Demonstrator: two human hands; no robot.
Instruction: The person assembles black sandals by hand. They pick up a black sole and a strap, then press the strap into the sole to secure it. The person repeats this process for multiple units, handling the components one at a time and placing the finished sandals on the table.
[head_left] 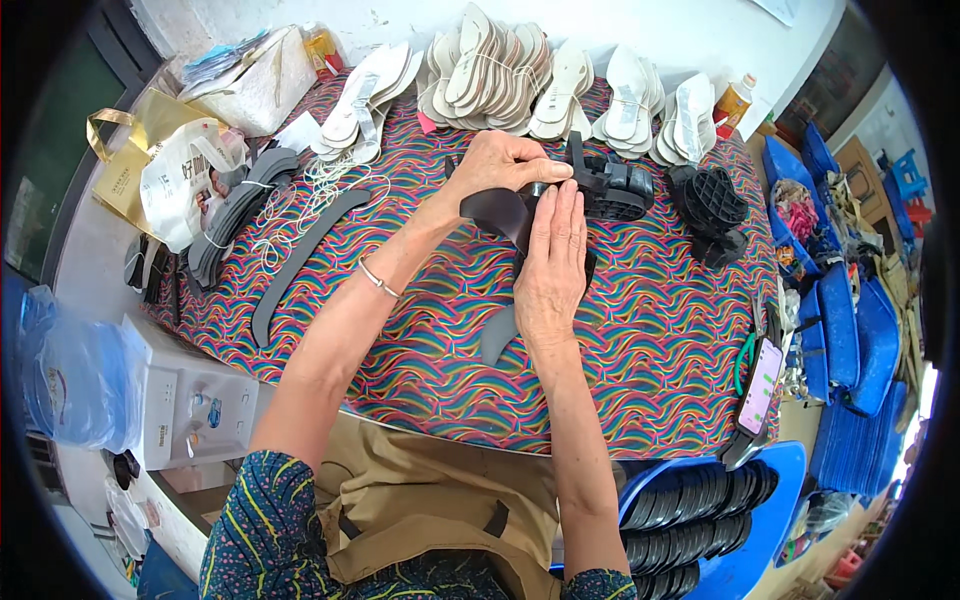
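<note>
My left hand (505, 165) is closed on a curved black strip (492, 210) over the middle of the table, thumb laid along its upper end. My right hand (550, 255) lies flat against the same piece, its fingers straight and together, pointing away from me. The strip's middle is hidden behind the hands. A dark grey curved tail (498, 338) shows left of my right wrist; whether it belongs to the same piece I cannot tell. Just right of my fingertips sits a cluster of black ribbed plastic parts (618, 188).
A patterned cloth covers the table (420, 380). Stacks of pale insoles (490, 75) line the wall. At left lie tied dark strips (235, 215), a loose strip (300, 265) and tangled string (310, 200). Black parts (710, 210), a phone (762, 385) and a blue crate (780, 480) are right.
</note>
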